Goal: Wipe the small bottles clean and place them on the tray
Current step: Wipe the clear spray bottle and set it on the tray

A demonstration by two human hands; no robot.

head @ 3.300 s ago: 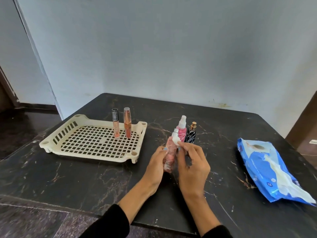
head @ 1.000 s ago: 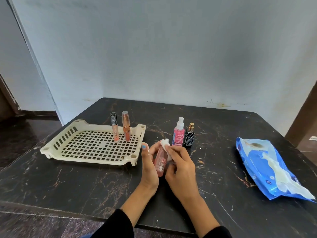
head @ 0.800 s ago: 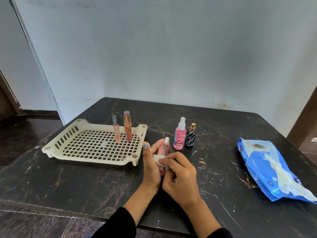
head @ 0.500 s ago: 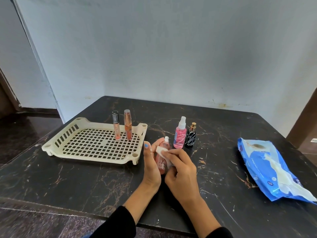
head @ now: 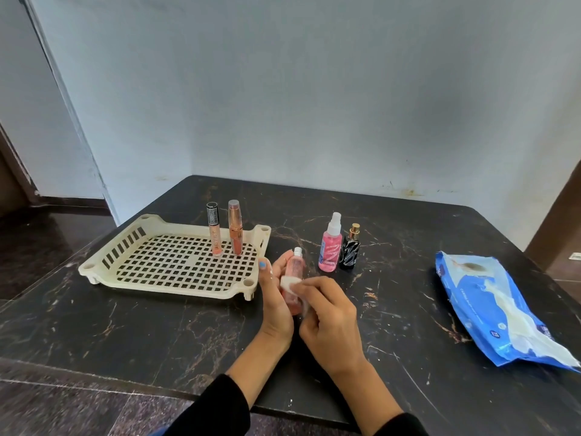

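My left hand (head: 276,305) grips a small pale pink bottle (head: 295,270) with a white cap, held above the dark table near its front middle. My right hand (head: 328,316) pinches a small white wipe (head: 289,283) and presses it against the bottle's side. A cream slotted tray (head: 151,247) lies to the left, with two slim tubes, one black-capped (head: 214,231) and one copper-capped (head: 235,228), standing at its far right. Behind my hands stand a bright pink spray bottle (head: 330,245) and a small black bottle with a gold cap (head: 350,248).
A blue pack of wet wipes (head: 490,309) lies at the table's right side, its flap open. The black marble table (head: 157,335) ends at a wall behind, and its front edge is just below my forearms. A dark floor lies to the left.
Over the last second the wipe in my right hand has rubbed down and up along the pink bottle. My left hand has kept its hold on the bottle in about the same place.
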